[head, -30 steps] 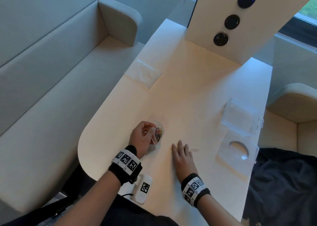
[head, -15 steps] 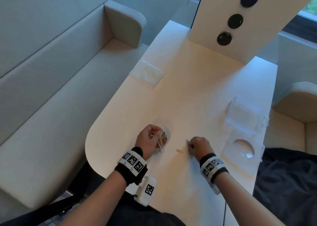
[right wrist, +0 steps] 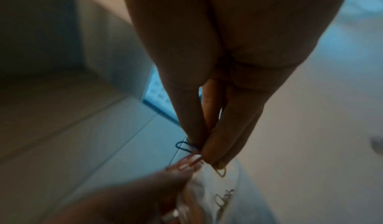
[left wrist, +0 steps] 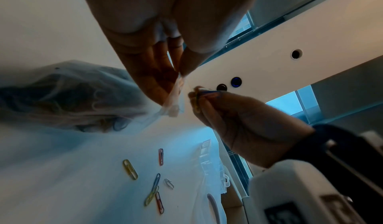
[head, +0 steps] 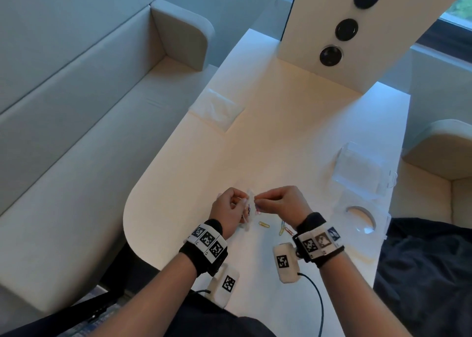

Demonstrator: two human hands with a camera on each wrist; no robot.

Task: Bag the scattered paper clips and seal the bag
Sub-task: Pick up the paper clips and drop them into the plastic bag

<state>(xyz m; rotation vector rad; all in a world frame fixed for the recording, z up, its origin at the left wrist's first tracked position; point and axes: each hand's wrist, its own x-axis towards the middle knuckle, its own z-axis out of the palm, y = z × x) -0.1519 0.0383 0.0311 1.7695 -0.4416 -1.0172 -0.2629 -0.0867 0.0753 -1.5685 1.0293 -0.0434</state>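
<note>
My left hand point(head: 229, 210) pinches the mouth of a small clear plastic bag point(head: 249, 209) that holds several coloured paper clips point(left wrist: 62, 103), just above the near table. My right hand point(head: 277, 200) pinches a few clips point(right wrist: 187, 146), blue, red and yellow, right at the bag's mouth point(left wrist: 175, 99). Several loose clips lie on the white table below the hands: a yellow clip point(head: 263, 224), a green and a red one point(head: 284, 230). The left wrist view shows these scattered clips point(left wrist: 155, 185) beside the right hand point(left wrist: 244, 126).
A clear plastic box point(head: 360, 171) with its open lid point(head: 357, 219) sits at the table's right. A folded clear bag point(head: 215, 108) lies at the left edge. A white upright panel point(head: 339, 30) stands at the back. Benches flank the table point(head: 293, 132).
My right hand picked clips off the table and rose to the bag's mouth, meeting the left hand. The left hand has kept hold of the bag.
</note>
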